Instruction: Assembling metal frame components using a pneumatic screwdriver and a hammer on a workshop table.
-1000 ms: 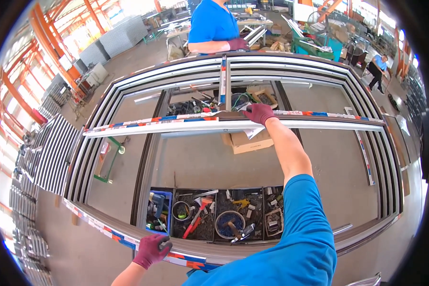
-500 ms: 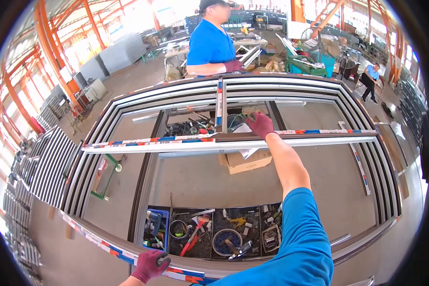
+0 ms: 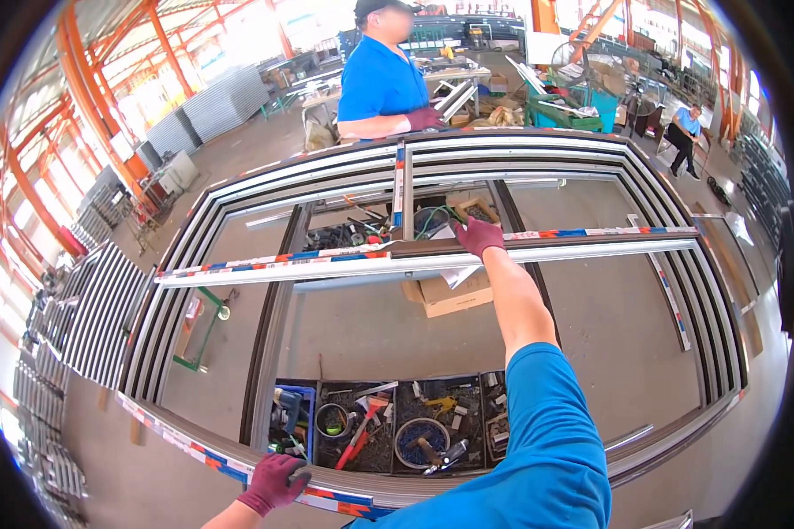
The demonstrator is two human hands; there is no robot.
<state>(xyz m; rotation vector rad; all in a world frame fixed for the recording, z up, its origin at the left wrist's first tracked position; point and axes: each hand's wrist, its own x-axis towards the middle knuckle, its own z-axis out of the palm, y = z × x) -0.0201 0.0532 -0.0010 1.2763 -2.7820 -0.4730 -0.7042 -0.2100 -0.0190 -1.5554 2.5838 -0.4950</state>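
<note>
A large metal window frame lies flat before me, with dark and silver profiles and red, white and blue tape along its bars. My left hand, in a maroon glove, is closed over its near edge at the left. My right arm reaches across the frame. In a matching glove, my right hand is closed on the long crossbar, right of where the short upright bar joins it; its fingertips are partly hidden. Under the frame, a divided tray carries tools, a red-handled tool and a bowl of small blue parts.
At the far edge stands a co-worker in a blue shirt, gloved hand by the frame. A cardboard box shows beneath the crossbar. Metal profiles are stacked at left. Another person sits at far right.
My right hand has come down slightly toward me onto the crossbar. My left hand keeps its place on the near edge. The view has shifted a little.
</note>
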